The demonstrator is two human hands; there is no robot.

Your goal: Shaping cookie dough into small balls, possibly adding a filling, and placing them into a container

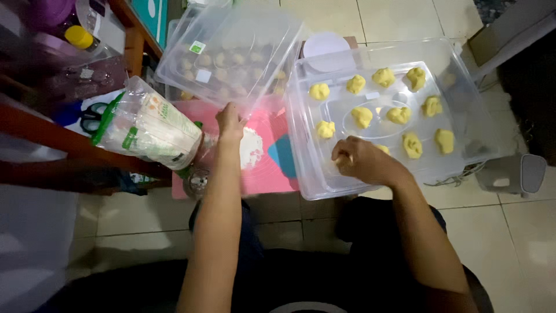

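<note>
Eleven yellow dough lumps (362, 116) lay loose on the floor of a clear plastic bin (307, 168), spread in rough rows; they were rounded blobs with no clear long axis, and one more sat half hidden under the right hand (362, 159). That hand rested inside the bin near its front left corner, fingers curled inward over the hidden lump; whether it pinched the dough or only covered it could not be told. The bin's long side ran left to right, and its near right floor stayed bare, leaving room along the front wall.

One clear lid (231, 52) tilted up to the left of the bin, its long edge slanting away from the person. The left hand (230, 123) gripped the lid's near edge, fingers closed on the rim. Under the lid a second container showed dim rows of dough pieces, too blurred to count.

Below the left hand lay a pink mat (266, 168) with a patch of white flour (251, 148). One flour bag (150, 124) lay on its side just left, mouth pointing toward the mat. Tiled floor (145, 214) was open nearer the person.
</note>
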